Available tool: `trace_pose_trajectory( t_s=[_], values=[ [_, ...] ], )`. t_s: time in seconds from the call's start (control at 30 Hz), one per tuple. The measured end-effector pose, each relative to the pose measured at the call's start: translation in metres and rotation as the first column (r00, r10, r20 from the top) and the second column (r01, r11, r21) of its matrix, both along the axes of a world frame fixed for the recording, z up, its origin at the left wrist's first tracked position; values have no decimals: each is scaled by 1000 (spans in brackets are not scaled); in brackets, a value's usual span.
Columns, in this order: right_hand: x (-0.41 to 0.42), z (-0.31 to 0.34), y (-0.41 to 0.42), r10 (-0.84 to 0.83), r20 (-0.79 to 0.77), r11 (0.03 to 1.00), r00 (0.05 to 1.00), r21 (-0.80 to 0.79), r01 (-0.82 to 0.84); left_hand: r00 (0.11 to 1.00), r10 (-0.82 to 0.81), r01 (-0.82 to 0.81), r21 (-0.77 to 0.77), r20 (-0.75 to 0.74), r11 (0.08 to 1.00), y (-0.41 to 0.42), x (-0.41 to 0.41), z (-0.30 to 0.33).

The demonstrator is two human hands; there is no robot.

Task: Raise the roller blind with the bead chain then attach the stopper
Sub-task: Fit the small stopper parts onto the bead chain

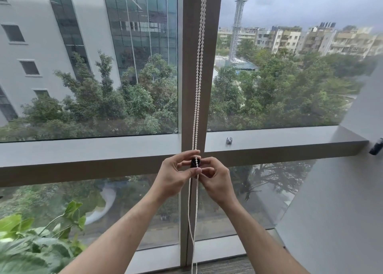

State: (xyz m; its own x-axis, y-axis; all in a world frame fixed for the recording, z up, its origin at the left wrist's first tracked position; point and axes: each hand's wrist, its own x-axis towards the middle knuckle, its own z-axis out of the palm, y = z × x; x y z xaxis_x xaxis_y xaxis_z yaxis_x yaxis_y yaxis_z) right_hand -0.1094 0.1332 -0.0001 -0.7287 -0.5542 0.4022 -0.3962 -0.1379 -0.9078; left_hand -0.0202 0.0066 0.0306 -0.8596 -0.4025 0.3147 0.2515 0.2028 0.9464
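A white bead chain hangs in two strands down the brown window mullion to the floor. A small black stopper sits on the chain at the height of the horizontal frame bar. My left hand pinches the chain just below the stopper with thumb and fingers. My right hand holds the stopper from the right side with its fingertips. The roller blind itself is out of view above.
A leafy green plant stands at the lower left. A grey clip sits on the horizontal window bar to the right. A black fitting is fixed at the far right by the grey wall.
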Motion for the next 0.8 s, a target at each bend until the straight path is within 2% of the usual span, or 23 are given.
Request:
trace_pose_trajectory(
  t_s=[0.13, 0.3, 0.47, 0.63, 0.8],
  values=[
    [-1, -3, -1, -22, 34, 1000, 999, 4, 22, 999, 23, -24, -53, -25, 998, -4, 0, 0],
    [-27, -6, -2, -237, 95, 969, 967, 96, 228, 1000, 19, -20, -70, -23, 997, -5, -4, 3],
    [-72, -7, -7, -443, 2, 860, 896, 284, 424, 1000, 15, -16, -69, -17, 997, -4, -12, 7],
    [-115, -7, -13, -525, -58, 746, 849, 448, 492, 1000, 15, -17, -72, -25, 997, -6, -13, 11],
    [-146, 6, -16, -543, -105, 679, 833, 529, 509, 998, 35, -37, -38, -53, 999, -4, -17, 8]
  ],
)
